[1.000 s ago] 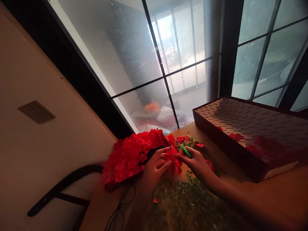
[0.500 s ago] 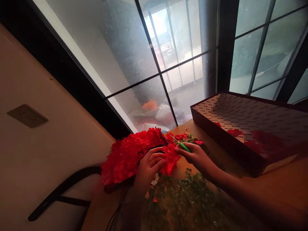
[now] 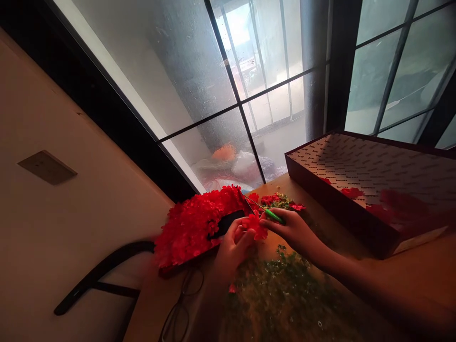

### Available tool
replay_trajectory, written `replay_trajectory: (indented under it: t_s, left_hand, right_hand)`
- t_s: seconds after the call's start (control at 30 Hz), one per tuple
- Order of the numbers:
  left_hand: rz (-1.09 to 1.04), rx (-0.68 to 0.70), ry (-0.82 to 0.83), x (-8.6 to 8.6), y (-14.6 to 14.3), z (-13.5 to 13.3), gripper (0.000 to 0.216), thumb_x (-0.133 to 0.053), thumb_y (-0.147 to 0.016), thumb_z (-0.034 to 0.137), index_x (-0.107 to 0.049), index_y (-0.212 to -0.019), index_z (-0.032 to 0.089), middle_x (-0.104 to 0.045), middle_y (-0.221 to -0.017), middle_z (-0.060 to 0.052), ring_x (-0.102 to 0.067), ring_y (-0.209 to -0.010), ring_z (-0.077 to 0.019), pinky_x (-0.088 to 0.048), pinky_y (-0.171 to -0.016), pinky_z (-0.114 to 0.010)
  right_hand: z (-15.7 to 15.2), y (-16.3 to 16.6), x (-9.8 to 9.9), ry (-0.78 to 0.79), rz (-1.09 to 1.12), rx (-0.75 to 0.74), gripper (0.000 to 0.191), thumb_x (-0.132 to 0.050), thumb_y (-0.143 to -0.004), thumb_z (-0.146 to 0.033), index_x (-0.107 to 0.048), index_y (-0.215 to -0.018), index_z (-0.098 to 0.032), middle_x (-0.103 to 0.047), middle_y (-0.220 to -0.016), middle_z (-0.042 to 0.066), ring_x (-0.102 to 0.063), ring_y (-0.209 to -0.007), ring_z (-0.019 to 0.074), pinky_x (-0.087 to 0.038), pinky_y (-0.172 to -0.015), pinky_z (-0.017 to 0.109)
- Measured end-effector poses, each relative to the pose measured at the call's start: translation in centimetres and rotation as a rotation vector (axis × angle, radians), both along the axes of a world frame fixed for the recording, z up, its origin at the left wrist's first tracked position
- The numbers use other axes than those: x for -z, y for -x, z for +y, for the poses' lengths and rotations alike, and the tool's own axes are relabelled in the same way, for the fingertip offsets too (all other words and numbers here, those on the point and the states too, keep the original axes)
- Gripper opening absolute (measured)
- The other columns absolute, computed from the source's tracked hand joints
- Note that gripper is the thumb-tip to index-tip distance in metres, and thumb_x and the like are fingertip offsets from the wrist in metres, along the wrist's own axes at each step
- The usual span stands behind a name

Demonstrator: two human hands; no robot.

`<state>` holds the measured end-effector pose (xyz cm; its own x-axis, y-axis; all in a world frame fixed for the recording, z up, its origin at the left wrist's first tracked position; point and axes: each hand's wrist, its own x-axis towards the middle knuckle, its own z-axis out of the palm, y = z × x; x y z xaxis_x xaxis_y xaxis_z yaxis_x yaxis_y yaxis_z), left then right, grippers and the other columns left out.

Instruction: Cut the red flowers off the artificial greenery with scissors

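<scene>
My left hand (image 3: 233,244) is closed on a red artificial flower (image 3: 257,227), its fingers pinching the petals. My right hand (image 3: 292,230) grips the green handle of a thin-shafted tool (image 3: 273,215), which looks like an awl. The shaft points up and left, and these fingers also touch the flower's right side. Left of the hands, a heap of red fabric flowers (image 3: 188,228) fills a shallow box. A flat black object (image 3: 230,223) lies against the heap, just behind my left hand. Small green plastic flower parts (image 3: 285,285) are spread below my hands.
A large maroon box (image 3: 338,204) with patterned lining stands at the right, a few red flowers inside. More red and green pieces (image 3: 280,200) lie beyond my right hand. A thin cable (image 3: 183,299) loops on the table, by a dark chair arm (image 3: 103,266). Window panes rise behind.
My left hand has shifted right and regripped the red petals, which now look more gathered. The black object behind it shows more. The right hand keeps the green-handled tool; the view has shifted slightly.
</scene>
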<state>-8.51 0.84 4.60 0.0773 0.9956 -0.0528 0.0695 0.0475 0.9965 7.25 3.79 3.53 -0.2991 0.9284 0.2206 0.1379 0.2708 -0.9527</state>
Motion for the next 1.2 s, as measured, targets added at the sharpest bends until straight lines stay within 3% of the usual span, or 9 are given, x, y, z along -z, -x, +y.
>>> replay_trajectory:
  t_s: [0.1, 0.3, 0.5, 0.63, 0.77, 0.93, 1.2]
  left_hand:
    - [-0.005, -0.106, -0.017, 0.3, -0.5, 0.0, 0.028, -0.065, -0.059, 0.027, -0.055, -0.081, 0.015, -0.063, -0.079, -0.004, -0.058, -0.078, -0.0170, -0.044, -0.069, -0.025]
    - [-0.035, -0.183, 0.026, 0.1, 0.2, 0.1, 0.018, -0.066, -0.057, 0.024, -0.055, -0.067, 0.013, -0.061, -0.067, 0.000, -0.057, -0.067, -0.0122, -0.045, -0.063, -0.022]
    - [-0.090, -0.128, 0.050, -1.0, -1.0, -0.6, 0.025, -0.064, -0.060, 0.026, -0.056, -0.081, 0.015, -0.063, -0.079, -0.003, -0.059, -0.076, -0.0148, -0.046, -0.068, -0.024]
    - [-0.037, -0.191, 0.004, -1.1, -1.5, -0.9, 0.022, -0.064, -0.060, 0.027, -0.057, -0.077, 0.014, -0.063, -0.070, -0.002, -0.059, -0.070, -0.0145, -0.046, -0.063, -0.022]
    - [-0.052, -0.339, -0.060, -0.6, -0.6, -0.4, 0.022, -0.065, -0.058, 0.026, -0.058, -0.073, 0.012, -0.064, -0.072, -0.003, -0.059, -0.068, -0.0146, -0.046, -0.063, -0.023]
    - [-0.087, -0.409, -0.126, -0.6, 0.6, -0.2, 0.019, -0.064, -0.059, 0.024, -0.060, -0.075, 0.013, -0.065, -0.073, -0.002, -0.059, -0.067, -0.0129, -0.047, -0.064, -0.022]
    - [-0.164, -0.482, -0.089, -2.0, -0.5, -0.9, 0.018, -0.066, -0.056, 0.019, -0.061, -0.073, 0.013, -0.065, -0.065, 0.000, -0.059, -0.060, -0.0104, -0.047, -0.059, -0.019]
  right_hand:
    - [-0.3, 0.1, 0.3, -0.065, -0.112, 0.069, 0.025, -0.050, -0.071, -0.039, -0.048, -0.061, -0.016, -0.043, -0.055, -0.004, -0.036, -0.054, 0.0087, -0.027, -0.050, 0.019]
    - [-0.5, -0.3, 0.3, -0.203, -0.189, 0.188, 0.031, -0.049, -0.073, -0.042, -0.039, -0.057, -0.017, -0.041, -0.051, -0.005, -0.034, -0.049, 0.0075, -0.025, -0.047, 0.018]
    - [-0.5, -0.3, 0.2, -0.215, -0.221, 0.178, 0.027, -0.047, -0.075, -0.041, -0.041, -0.061, -0.018, -0.047, -0.055, -0.004, -0.038, -0.051, 0.0082, -0.028, -0.048, 0.018]
    - [-0.7, -0.1, 0.1, -0.211, -0.274, 0.167, 0.026, -0.047, -0.073, -0.044, -0.044, -0.067, -0.019, -0.052, -0.059, -0.002, -0.045, -0.053, 0.0104, -0.029, -0.048, 0.019]
    - [-1.0, -0.9, -1.5, -0.222, -0.279, 0.089, 0.023, -0.036, -0.081, -0.041, -0.043, -0.080, -0.019, -0.055, -0.066, 0.000, -0.049, -0.058, 0.0117, -0.032, -0.052, 0.020]
    - [-1.4, -2.3, -3.2, -0.336, -0.459, -0.183, 0.029, -0.028, -0.085, -0.036, -0.046, -0.070, -0.019, -0.050, -0.061, -0.001, -0.042, -0.054, 0.0090, -0.029, -0.050, 0.019]
    - [-1.4, -2.2, -3.0, -0.359, -0.566, -0.152, 0.030, -0.028, -0.085, -0.037, -0.047, -0.069, -0.019, -0.051, -0.059, -0.001, -0.040, -0.051, 0.0085, -0.026, -0.049, 0.020]
